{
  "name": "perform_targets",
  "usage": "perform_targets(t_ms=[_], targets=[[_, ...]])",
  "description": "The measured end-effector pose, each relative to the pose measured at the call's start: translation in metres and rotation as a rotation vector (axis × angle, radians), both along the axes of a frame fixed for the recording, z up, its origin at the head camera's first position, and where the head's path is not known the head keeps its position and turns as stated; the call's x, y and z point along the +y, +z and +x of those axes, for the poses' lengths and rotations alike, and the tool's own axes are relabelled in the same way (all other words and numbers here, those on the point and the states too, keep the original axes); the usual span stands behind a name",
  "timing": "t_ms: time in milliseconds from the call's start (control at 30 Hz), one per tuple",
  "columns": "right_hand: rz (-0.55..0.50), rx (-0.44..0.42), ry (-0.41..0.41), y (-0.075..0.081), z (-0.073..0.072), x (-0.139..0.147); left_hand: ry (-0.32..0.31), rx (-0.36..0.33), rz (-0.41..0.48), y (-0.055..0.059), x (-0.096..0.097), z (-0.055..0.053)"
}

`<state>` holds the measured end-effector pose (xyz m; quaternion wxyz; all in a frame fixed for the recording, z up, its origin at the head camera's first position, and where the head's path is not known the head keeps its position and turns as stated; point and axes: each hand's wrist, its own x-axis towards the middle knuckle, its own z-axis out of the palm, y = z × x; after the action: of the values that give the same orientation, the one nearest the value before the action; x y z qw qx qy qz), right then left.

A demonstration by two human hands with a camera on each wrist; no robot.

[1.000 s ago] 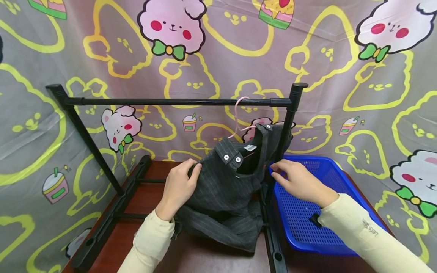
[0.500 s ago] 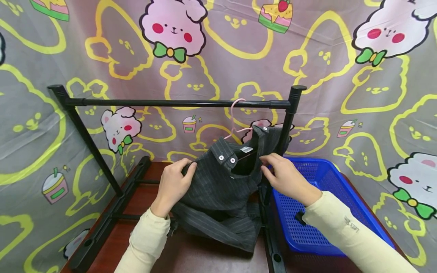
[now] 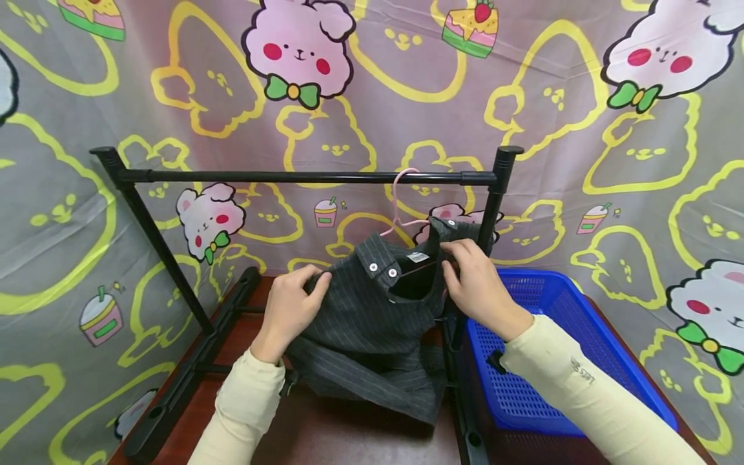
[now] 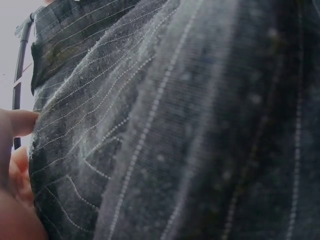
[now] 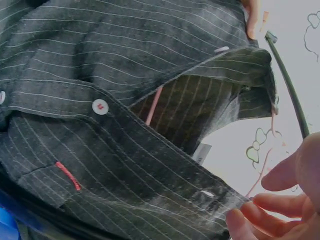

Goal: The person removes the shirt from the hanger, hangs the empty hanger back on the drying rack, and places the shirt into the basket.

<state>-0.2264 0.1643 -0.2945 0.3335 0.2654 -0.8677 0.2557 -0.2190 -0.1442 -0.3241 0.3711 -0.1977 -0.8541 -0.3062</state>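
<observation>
A dark grey pinstriped garment point(image 3: 372, 323) with buttoned shoulder straps hangs on a pink hanger point(image 3: 396, 203), hooked over the black rack bar point(image 3: 302, 176). My left hand point(image 3: 292, 309) pinches the garment's left edge between thumb and fingers; in the left wrist view, striped cloth point(image 4: 165, 130) fills most of the picture. At the right side of the neck opening, my right hand point(image 3: 479, 284) touches the strap. Its thumb point(image 5: 282, 175) stands apart from the fingers in the right wrist view, with the fingertips against the cloth edge. White buttons point(image 5: 100, 106) show on the straps.
A blue perforated basket point(image 3: 569, 361) stands right of the rack, partly under my right sleeve. The rack's right post point(image 3: 491, 213) rises close beside my right hand. The base rails point(image 3: 192, 374) lie on a reddish-brown table point(image 3: 325, 433). A cartoon-printed curtain point(image 3: 360, 123) covers the background.
My right hand has moved left and up from the rack's post to the garment's strap. My left hand has shifted slightly left with the garment's edge. The hanger and garment have moved slightly left.
</observation>
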Motion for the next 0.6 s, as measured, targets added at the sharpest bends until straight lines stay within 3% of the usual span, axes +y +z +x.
perform_targets(t_ms=[233, 600], targets=[[-0.058, 0.082, -0.003, 0.008, -0.006, -0.006, 0.001, 0.015, -0.008, 0.001, -0.006, -0.005], [-0.011, -0.023, -0.046, 0.014, -0.017, -0.013, -0.029, 0.017, -0.021, 0.002, -0.012, -0.009]])
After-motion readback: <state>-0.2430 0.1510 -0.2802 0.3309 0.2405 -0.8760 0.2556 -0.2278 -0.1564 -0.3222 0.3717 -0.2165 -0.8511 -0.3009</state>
